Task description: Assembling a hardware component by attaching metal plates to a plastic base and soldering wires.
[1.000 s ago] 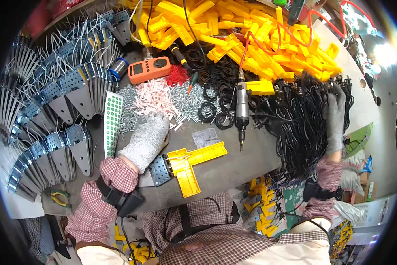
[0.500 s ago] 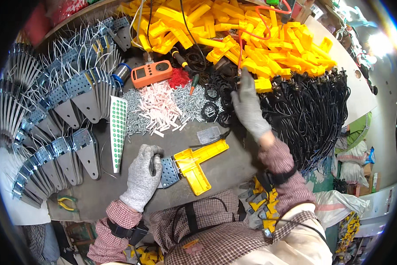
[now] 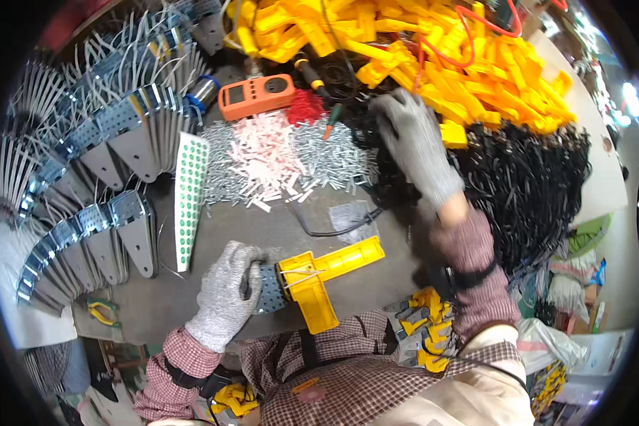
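right hand (image 3: 415, 145) moved onto black parts (image 3: 539, 184), fingers spread | left hand (image 3: 227, 291) fingers clamp perforated plate (image 3: 268, 290) | green-dotted label strip (image 3: 188, 199) left

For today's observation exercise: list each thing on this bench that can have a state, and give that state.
Left hand: gloved, gripping the perforated metal bracket.
Yellow plastic part: lying flat, joined to the bracket.
Right hand: gloved, reaching into the black rings.
Orange meter: lying face up.
Green dot sheet: flat, partly used.
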A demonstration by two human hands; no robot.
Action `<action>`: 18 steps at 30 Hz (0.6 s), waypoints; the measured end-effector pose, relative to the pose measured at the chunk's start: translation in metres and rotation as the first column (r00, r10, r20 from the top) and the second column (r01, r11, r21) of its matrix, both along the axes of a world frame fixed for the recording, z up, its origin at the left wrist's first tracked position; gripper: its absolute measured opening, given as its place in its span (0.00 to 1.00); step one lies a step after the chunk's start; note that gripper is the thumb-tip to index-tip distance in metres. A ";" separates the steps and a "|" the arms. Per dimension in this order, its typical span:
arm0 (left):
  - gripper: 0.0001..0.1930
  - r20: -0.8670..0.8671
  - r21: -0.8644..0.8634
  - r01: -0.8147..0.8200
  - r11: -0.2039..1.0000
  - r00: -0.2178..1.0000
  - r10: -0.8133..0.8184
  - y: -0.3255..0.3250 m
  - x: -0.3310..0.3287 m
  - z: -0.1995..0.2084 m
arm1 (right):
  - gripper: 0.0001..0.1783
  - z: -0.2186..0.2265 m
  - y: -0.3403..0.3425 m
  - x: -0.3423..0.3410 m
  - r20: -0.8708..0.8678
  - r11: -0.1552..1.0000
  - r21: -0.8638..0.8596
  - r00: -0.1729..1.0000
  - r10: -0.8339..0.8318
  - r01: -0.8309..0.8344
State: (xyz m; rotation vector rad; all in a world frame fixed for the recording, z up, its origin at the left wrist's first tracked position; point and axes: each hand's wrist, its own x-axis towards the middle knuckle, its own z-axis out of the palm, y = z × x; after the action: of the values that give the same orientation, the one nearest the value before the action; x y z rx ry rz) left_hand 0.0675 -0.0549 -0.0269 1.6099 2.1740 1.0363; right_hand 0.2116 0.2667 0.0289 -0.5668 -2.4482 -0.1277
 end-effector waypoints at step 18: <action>0.06 0.435 0.377 0.103 0.920 0.857 -0.274 0.068 -0.010 0.007 | 0.14 -0.049 -0.120 -0.002 -0.230 0.387 -0.861 0.931 0.285 -0.331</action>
State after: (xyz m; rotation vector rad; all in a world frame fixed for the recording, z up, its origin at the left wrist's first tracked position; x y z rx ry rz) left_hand 0.0575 0.0127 -0.0200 1.4507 1.5315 1.6141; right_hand 0.2096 0.1466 -0.0202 -0.4784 -2.3500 1.4311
